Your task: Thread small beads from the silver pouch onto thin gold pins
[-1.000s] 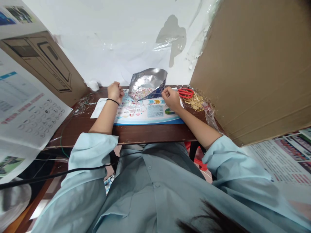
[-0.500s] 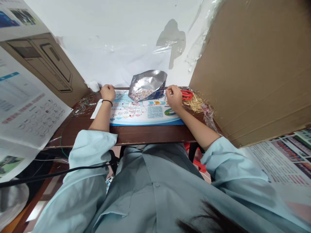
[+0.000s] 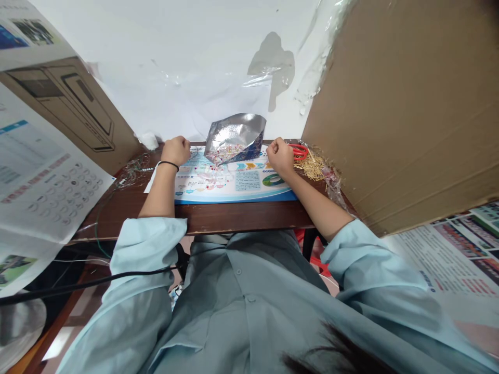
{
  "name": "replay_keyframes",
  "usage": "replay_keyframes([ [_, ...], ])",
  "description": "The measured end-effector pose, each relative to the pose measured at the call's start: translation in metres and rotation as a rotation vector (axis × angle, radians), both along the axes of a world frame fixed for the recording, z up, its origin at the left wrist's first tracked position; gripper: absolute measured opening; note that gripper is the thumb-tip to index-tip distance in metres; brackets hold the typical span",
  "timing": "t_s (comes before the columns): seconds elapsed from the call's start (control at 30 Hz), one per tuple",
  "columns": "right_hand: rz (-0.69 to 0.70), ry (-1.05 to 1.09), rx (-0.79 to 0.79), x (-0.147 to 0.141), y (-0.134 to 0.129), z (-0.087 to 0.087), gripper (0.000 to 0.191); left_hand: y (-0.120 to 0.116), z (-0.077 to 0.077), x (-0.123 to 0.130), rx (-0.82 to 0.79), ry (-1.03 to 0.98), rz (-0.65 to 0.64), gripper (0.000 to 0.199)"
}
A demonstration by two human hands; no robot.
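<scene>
Between my hands a silver foil bag (image 3: pixel 241 131) gapes open on the table, with small pink, red and pale beads (image 3: pixel 224 153) inside its mouth. More beads lie scattered in front of it on a printed sheet (image 3: pixel 249 182). My left hand (image 3: pixel 176 150), a dark band at its wrist, is closed at the sheet's left edge. To the right of the bag my right hand (image 3: pixel 279 155) is closed too, its fingers curled together near some red scissors handles (image 3: pixel 298 151). Whatever either hand pinches is too small to make out.
Thin golden sticks (image 3: pixel 312 167) are heaped at the right, beside crumpled clear plastic (image 3: pixel 335 186). Tangled thread (image 3: pixel 132 171) lies on the left of the brown table (image 3: pixel 241 215). Cardboard walls (image 3: pixel 374 104) stand on both sides, and a black cable (image 3: pixel 97 279) crosses my left sleeve.
My left hand has turned slightly inward, its fingers nearer the bag. The fingers of my right hand are curled more tightly. The bag and beads look unmoved.
</scene>
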State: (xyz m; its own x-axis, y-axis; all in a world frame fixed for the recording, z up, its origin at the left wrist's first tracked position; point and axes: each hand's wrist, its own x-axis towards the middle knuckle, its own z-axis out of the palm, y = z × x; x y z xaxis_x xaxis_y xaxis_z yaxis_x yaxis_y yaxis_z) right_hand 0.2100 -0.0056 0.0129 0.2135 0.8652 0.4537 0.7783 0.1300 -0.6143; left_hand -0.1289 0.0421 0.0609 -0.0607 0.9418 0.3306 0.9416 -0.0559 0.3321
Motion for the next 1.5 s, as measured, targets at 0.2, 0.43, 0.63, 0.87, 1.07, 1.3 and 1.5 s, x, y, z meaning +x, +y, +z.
replay_keyframes([
  [0.2,-0.012,-0.426,-0.371,-0.001,-0.012,0.009,0.026,-0.013,0.009,0.015,-0.101,-0.062,-0.024,0.022],
  [0.43,0.028,-0.478,-0.195,0.0,-0.014,0.008,0.037,-0.029,0.001,0.06,-0.202,-0.698,-0.513,0.025],
  [0.63,0.402,-0.094,0.017,-0.017,-0.012,0.0,0.032,-0.038,-0.016,0.091,0.004,-0.647,-0.691,0.031],
  [0.87,0.598,0.124,-0.003,-0.037,-0.019,-0.014,0.027,-0.034,-0.037,0.101,0.093,-0.429,-0.712,0.022],
  [1.07,0.487,0.051,-0.029,-0.038,-0.027,-0.008,0.01,-0.034,-0.039,0.099,0.032,-0.26,-0.615,0.026],
  [1.3,0.373,-0.07,-0.038,-0.034,-0.033,0.0,0.02,-0.02,-0.035,0.074,0.09,0.022,-0.5,0.029],
  [1.5,0.352,-0.157,-0.08,-0.033,-0.037,0.005,0.025,-0.022,-0.039,0.082,-0.022,0.23,-0.543,0.046],
])
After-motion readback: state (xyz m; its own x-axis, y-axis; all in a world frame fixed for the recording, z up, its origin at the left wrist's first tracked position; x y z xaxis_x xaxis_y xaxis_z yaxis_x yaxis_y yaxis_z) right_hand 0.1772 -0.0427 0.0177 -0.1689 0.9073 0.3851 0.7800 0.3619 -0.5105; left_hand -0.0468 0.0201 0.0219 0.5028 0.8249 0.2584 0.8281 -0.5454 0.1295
